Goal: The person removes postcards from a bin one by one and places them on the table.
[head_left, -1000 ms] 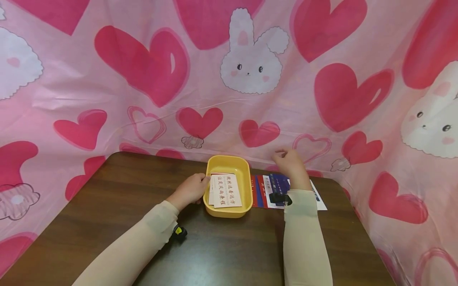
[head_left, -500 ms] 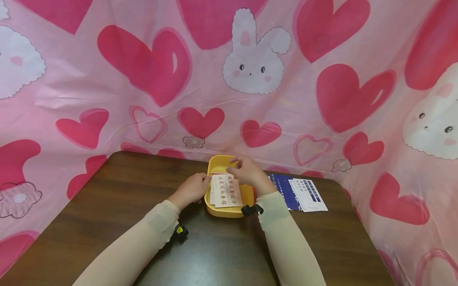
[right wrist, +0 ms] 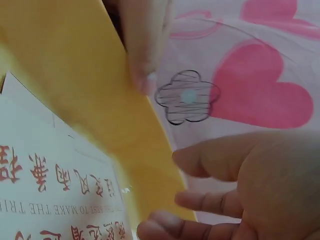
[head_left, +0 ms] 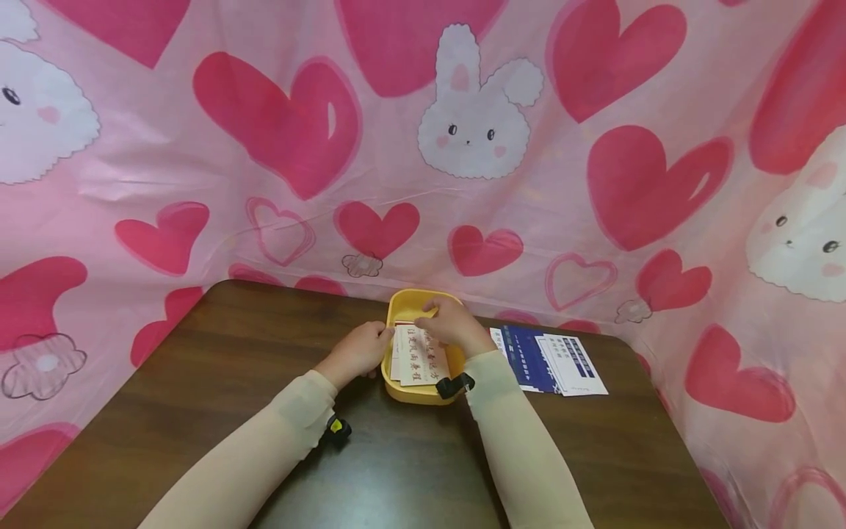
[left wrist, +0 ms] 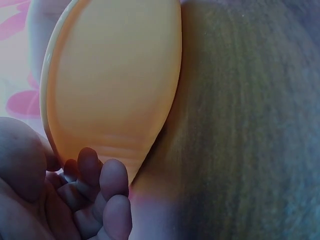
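A yellow plastic box [head_left: 423, 399] stands near the back of the table. White cards with red Chinese characters [head_left: 419, 360] lie in a small pile inside it, a red edge showing beneath. My left hand [head_left: 355, 351] grips the box's left rim, the thumb at the rim and the curled fingers against the outer wall in the left wrist view. My right hand [head_left: 452, 327] hovers over the box's far right part, fingers loosely bent close to the top card's edge. Nothing is seen between its fingers in the right wrist view.
Right of the box lie overlapping blue cards [head_left: 529, 360] and white cards [head_left: 573, 365], partly behind the right forearm. A pink curtain with hearts and rabbits [head_left: 472, 132] hangs right behind the brown wooden table [head_left: 291, 323].
My right hand has moved left from above the loose cards to over the box, then slightly lower. The red cards beside the box are now hidden. My left hand stays on the rim.
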The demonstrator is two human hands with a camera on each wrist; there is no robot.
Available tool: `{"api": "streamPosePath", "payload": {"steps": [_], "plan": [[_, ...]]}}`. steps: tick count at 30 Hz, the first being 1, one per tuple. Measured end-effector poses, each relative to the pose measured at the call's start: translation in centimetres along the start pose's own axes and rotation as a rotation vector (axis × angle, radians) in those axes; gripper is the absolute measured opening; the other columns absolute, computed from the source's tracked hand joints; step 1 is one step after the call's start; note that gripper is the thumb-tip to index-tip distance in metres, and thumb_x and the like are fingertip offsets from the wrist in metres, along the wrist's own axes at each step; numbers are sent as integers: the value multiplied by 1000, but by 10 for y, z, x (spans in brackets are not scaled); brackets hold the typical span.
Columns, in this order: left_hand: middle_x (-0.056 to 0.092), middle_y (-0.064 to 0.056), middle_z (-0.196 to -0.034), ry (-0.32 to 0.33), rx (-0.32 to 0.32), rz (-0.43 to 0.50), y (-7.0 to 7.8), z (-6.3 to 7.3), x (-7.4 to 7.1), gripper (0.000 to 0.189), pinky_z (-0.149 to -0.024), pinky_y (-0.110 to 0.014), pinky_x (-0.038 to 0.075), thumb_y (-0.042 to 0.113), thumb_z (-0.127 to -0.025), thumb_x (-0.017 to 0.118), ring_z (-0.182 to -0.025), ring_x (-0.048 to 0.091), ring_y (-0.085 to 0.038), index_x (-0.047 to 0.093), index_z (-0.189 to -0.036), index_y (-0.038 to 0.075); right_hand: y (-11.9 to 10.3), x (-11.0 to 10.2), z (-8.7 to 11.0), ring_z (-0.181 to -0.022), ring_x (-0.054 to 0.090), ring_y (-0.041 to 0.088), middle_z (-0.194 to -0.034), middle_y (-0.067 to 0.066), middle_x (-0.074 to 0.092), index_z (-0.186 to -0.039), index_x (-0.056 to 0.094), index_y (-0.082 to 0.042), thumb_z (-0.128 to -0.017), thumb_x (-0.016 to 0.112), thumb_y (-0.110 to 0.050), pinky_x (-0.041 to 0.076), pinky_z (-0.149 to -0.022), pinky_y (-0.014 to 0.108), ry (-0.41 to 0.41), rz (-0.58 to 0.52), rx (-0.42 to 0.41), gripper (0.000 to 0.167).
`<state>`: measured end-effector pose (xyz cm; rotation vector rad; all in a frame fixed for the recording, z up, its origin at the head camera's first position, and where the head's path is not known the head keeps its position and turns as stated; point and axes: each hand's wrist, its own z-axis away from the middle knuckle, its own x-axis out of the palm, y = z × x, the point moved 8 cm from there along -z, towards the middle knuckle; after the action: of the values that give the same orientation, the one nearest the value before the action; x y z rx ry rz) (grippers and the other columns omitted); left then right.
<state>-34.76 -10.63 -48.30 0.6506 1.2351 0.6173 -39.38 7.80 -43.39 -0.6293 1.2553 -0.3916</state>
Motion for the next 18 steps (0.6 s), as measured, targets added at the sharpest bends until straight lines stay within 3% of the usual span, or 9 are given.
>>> {"api": "streamPosePath", "payload": {"steps": [3,7,13,18], "plan": [[70,-13,-82,-4,-3,4,1,0,1,39,-50,-36,51,40,-123,46,-58,65,-28,69,-128,9,-1,1,-7,-102,75,31,-136,10,77,-148,69,-10,-105,78,-41,68,-95,45,-5,92,-8,54],[69,-13,-80,-9,-4,2,1,1,1,39,-49,-35,49,40,-123,46,-57,64,-27,69,-129,9,-6,0,-11,-121,71,32,-140,11,76,-146,71,-9,-105,78,-38,59,-117,55,-7,171,11,51],[67,-13,-71,-15,5,-4,0,1,2,39,-48,-35,47,40,-122,47,-55,61,-27,69,-127,8,-5,10,-16,-98,68,27,-102,8,75,-114,77,-9,-97,90,-30,62,-102,46,-23,252,48,30],[68,-13,-74,-13,14,-7,2,2,1,41,-49,-36,49,40,-123,46,-56,63,-27,70,-128,8,-6,12,-16,-98,67,24,-94,2,77,-104,80,-10,-88,100,-38,63,-103,41,1,355,49,38]]}}
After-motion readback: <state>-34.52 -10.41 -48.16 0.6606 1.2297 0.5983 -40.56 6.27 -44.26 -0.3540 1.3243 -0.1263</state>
